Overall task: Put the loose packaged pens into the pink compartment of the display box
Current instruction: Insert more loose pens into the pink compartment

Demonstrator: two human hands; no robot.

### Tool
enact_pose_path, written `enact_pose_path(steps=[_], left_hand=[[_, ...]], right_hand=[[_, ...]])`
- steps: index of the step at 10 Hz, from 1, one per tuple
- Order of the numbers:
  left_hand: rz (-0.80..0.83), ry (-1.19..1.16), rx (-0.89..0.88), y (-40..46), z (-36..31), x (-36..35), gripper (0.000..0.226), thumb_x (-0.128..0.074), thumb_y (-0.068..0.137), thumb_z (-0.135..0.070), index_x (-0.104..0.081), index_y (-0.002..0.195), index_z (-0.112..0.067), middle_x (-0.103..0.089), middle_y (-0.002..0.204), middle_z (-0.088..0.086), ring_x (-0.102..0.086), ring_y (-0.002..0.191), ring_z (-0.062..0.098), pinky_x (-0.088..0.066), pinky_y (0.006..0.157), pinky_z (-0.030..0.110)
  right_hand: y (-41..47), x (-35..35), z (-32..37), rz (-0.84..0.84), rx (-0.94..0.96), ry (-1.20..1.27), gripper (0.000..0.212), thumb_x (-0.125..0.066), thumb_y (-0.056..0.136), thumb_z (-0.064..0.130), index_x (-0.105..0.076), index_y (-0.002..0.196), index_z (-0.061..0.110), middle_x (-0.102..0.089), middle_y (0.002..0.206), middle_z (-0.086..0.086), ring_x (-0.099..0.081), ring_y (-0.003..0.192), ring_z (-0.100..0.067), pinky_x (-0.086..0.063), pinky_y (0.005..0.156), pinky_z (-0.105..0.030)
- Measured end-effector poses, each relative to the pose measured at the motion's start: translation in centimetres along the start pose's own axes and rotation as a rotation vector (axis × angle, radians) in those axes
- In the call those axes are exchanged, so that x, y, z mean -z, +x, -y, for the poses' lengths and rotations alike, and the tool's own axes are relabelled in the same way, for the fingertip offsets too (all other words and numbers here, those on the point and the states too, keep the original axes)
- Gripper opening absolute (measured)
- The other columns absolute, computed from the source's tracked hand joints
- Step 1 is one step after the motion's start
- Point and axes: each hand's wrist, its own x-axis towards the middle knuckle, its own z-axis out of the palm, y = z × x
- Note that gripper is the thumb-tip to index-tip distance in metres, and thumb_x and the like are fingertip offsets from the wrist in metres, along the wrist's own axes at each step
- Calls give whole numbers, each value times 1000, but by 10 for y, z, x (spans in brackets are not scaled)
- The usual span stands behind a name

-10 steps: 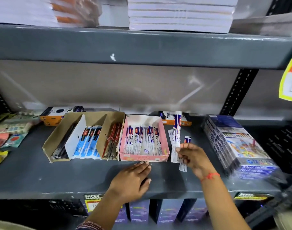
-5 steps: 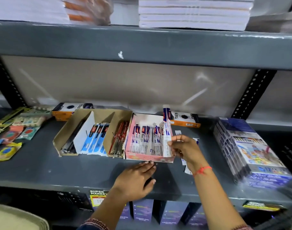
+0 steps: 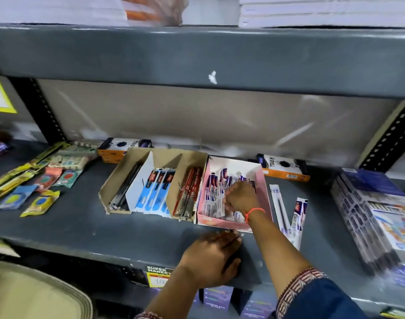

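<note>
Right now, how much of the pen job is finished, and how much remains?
Done: several packaged pens already stand in the pink compartment. In hand: the right hand is inside that compartment, pressing on the packets; whether it holds one is unclear. The left hand lies flat on the shelf. Left: two loose pen packets lie right of the box.
</note>
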Motion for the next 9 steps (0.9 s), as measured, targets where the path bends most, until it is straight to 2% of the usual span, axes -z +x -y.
enact_pose_path(steps=[1, 2, 3, 4, 5, 6, 7, 8, 9], left_hand=[[-11, -5, -19, 0, 1, -2, 41, -71, 76, -27, -65, 112, -7, -68, 113, 11, -66, 98, 27, -58, 70, 36], [-7, 0, -36, 0, 3, -4, 40, -66, 78, -28, -65, 112, -6, -68, 113, 12, -65, 99, 28, -58, 73, 37], [51, 14, 5, 2, 1, -4, 44, -56, 87, -31, -57, 124, -7, -59, 127, 13, -56, 115, 29, -50, 91, 39], [114, 35, 66, 1, 0, -8, 54, -38, 95, -43, -34, 141, -15, -34, 149, 5, -29, 135, 21, -23, 109, 30], [173, 62, 75, 1, -9, -12, 64, -29, 95, -52, -20, 145, -13, -18, 155, 7, -12, 141, 20, -1, 111, 27], [220, 83, 32, 5, -20, -15, 66, -22, 96, -54, -13, 146, -11, -11, 156, 8, -6, 141, 19, 6, 110, 26], [236, 85, -29, 21, -28, -16, 65, -25, 97, -51, -18, 144, -8, -14, 155, 11, -11, 141, 21, -2, 112, 29], [243, 84, -67, 32, -31, -18, 64, -27, 97, -50, -20, 144, -8, -16, 154, 12, -12, 140, 21, -7, 113, 31], [238, 68, -70, 30, -27, -23, 63, -25, 96, -52, -17, 145, -11, -14, 155, 8, -10, 141, 19, -5, 112, 29]], right_hand=[[-3, -3, 2, -18, 27, -78, 13, -51, 87, 7, -62, 79, 7, -66, 109, -25, -64, 102, -35, -52, 94, -43], [-10, 4, 0, -133, 77, -156, 28, -45, 88, 6, -65, 104, -5, -67, 110, -27, -64, 105, -37, -53, 92, -41], [-23, 22, -4, -325, 129, -211, 29, -40, 86, 4, -66, 98, -4, -69, 103, -26, -64, 98, -40, -52, 81, -33], [-36, 46, -23, -472, 59, -182, 26, -39, 86, 5, -62, 94, -4, -66, 104, -28, -60, 98, -42, -41, 72, -32], [-45, 67, -52, -577, -66, -159, 31, -41, 87, 5, -53, 114, -4, -54, 122, -30, -52, 114, -43, -43, 89, -41], [-53, 76, -78, -483, -258, -229, 41, -44, 88, 12, -42, 128, 1, -43, 134, -26, -44, 123, -46, -39, 100, -46], [-57, 76, -91, -423, -318, -257, 40, -43, 88, 9, -41, 127, 1, -49, 132, -26, -48, 121, -44, -42, 99, -46], [-59, 78, -96, -439, -310, -143, 36, -45, 85, 3, -47, 121, -2, -57, 124, -27, -55, 114, -43, -47, 92, -44], [-58, 86, -102, -441, -315, 55, 24, -58, 82, 4, -64, 103, -4, -67, 104, -22, -63, 99, -33, -50, 83, -37]])
